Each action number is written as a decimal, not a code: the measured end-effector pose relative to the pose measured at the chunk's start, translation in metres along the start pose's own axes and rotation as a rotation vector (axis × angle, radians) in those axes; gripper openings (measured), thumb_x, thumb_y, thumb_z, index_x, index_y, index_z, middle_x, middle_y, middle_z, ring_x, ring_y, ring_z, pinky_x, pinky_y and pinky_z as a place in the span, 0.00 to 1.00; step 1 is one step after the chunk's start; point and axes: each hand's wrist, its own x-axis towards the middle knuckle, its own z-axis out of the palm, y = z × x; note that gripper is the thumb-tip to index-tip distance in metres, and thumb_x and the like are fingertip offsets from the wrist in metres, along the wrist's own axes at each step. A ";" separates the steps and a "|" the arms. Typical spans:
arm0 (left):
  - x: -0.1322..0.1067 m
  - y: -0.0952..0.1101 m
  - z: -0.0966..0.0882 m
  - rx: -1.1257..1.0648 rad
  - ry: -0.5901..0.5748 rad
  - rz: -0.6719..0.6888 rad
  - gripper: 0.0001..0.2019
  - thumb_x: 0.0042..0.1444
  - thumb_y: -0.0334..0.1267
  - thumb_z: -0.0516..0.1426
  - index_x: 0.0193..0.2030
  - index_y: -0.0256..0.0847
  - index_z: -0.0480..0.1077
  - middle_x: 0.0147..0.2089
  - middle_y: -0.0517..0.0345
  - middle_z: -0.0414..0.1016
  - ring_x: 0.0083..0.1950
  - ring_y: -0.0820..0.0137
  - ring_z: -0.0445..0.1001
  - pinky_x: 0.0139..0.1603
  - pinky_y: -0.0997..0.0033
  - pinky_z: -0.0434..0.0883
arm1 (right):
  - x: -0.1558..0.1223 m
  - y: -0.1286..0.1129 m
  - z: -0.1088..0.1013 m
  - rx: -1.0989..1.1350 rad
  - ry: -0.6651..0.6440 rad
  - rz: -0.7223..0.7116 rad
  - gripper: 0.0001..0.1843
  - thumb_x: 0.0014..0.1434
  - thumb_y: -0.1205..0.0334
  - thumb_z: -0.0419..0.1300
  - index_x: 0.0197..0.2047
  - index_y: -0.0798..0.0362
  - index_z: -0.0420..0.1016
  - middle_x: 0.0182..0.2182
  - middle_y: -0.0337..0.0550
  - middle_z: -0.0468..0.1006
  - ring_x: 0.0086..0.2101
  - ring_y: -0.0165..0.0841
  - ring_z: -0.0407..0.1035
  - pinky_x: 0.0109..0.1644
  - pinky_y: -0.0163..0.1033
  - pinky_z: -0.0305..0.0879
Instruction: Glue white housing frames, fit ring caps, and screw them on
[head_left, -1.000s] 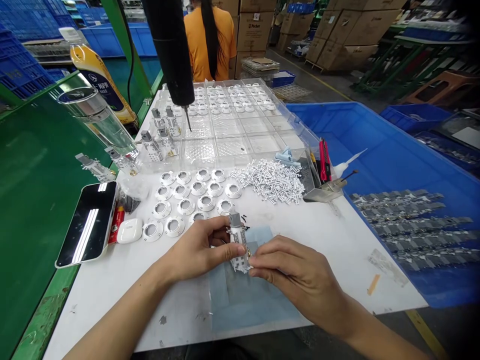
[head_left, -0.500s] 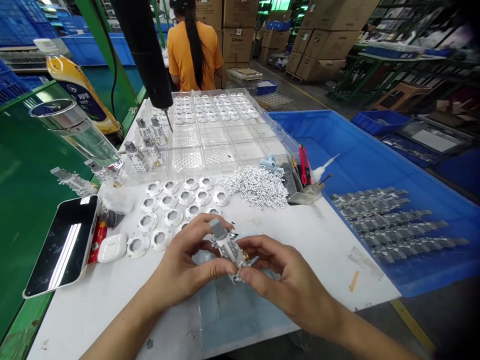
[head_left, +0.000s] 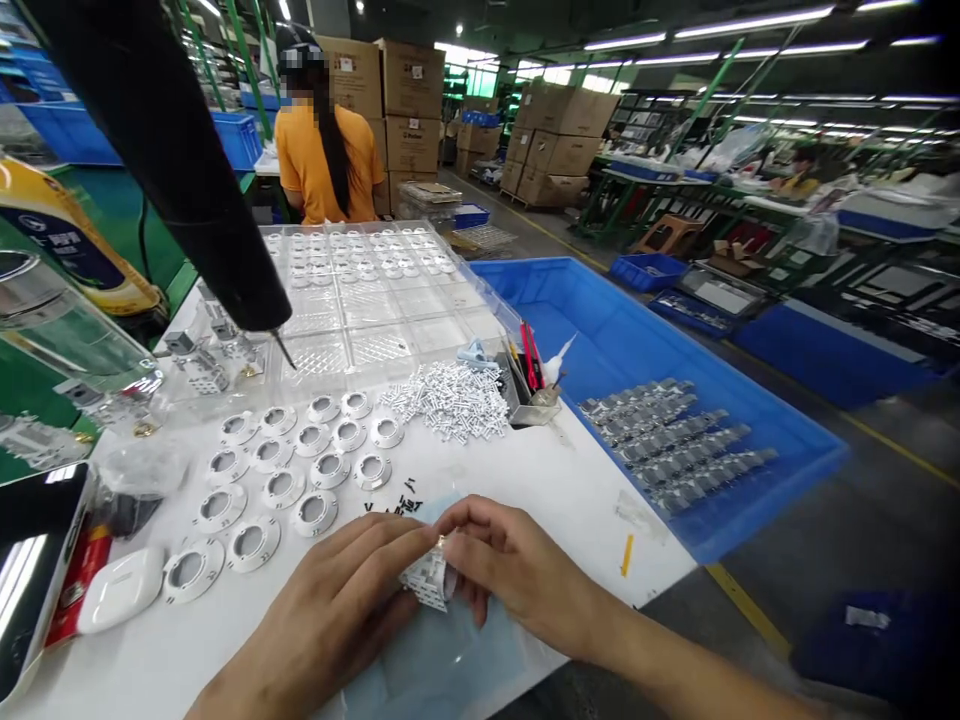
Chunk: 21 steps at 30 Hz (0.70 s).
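A small white-and-grey mechanical assembly (head_left: 429, 580) with a slotted side is held low over a pale blue sheet (head_left: 450, 660). My left hand (head_left: 337, 590) is closed over its left side, with the fingers laid across the top. From the right, my right hand (head_left: 517, 570) pinches the assembly's upper end; a brassy spot shows by the fingertips. Most of the part is hidden by my fingers. Just beyond my hands lie several tiny black pieces (head_left: 405, 503). White rings (head_left: 315, 512) are spread in rows to the left.
A black screwdriver (head_left: 202, 190) hangs at the upper left. A pile of white screw-like pieces (head_left: 454, 400) lies before a clear compartment tray (head_left: 375, 300). To the right, a blue bin (head_left: 637, 320) holds rows of grey assemblies (head_left: 675, 440). A phone (head_left: 37, 560) lies left; a person (head_left: 330, 150) is beyond.
The assembly has been turned over in my hands, and my left hand now covers more of it. The black pieces have come into sight. The view has tilted upward and shifted right.
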 end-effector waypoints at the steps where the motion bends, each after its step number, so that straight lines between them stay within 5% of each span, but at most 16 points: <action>1: -0.002 -0.001 0.000 -0.010 0.005 -0.028 0.28 0.65 0.25 0.57 0.69 0.47 0.57 0.57 0.45 0.79 0.56 0.61 0.79 0.55 0.66 0.76 | -0.003 0.000 -0.009 -0.050 0.041 -0.045 0.24 0.66 0.40 0.59 0.47 0.54 0.76 0.29 0.41 0.78 0.27 0.30 0.71 0.29 0.34 0.69; 5: -0.008 0.000 0.001 -0.016 0.055 -0.145 0.28 0.63 0.29 0.60 0.67 0.51 0.60 0.60 0.46 0.76 0.59 0.57 0.78 0.57 0.61 0.76 | -0.005 -0.006 -0.074 -0.182 0.460 -0.269 0.25 0.67 0.38 0.55 0.39 0.53 0.77 0.26 0.41 0.75 0.26 0.30 0.67 0.30 0.36 0.67; 8: -0.004 0.006 0.000 -0.102 0.091 -0.229 0.28 0.61 0.29 0.60 0.66 0.54 0.62 0.61 0.51 0.75 0.61 0.58 0.76 0.61 0.62 0.73 | 0.018 -0.007 -0.132 -0.243 0.845 -0.392 0.14 0.69 0.49 0.58 0.45 0.51 0.73 0.37 0.42 0.76 0.36 0.33 0.70 0.37 0.37 0.69; 12: 0.009 0.016 -0.004 -0.271 0.072 -0.334 0.22 0.59 0.29 0.60 0.58 0.54 0.67 0.58 0.52 0.73 0.59 0.57 0.75 0.58 0.63 0.74 | 0.064 -0.002 -0.184 -0.331 0.905 -0.416 0.19 0.66 0.57 0.65 0.57 0.55 0.72 0.55 0.49 0.75 0.52 0.41 0.72 0.55 0.52 0.72; 16: 0.017 0.022 -0.009 -0.428 0.039 -0.463 0.15 0.60 0.32 0.60 0.52 0.54 0.69 0.54 0.53 0.71 0.55 0.59 0.75 0.51 0.65 0.76 | 0.082 0.000 -0.195 -0.332 0.810 -0.397 0.13 0.66 0.58 0.65 0.50 0.57 0.77 0.48 0.47 0.80 0.48 0.39 0.76 0.56 0.53 0.73; 21: 0.017 0.021 -0.015 -0.586 0.076 -0.566 0.14 0.59 0.32 0.63 0.50 0.54 0.72 0.53 0.57 0.71 0.57 0.63 0.72 0.58 0.68 0.70 | 0.039 -0.012 -0.151 -0.216 0.915 -0.498 0.22 0.69 0.54 0.59 0.64 0.48 0.70 0.50 0.45 0.82 0.46 0.38 0.78 0.48 0.45 0.76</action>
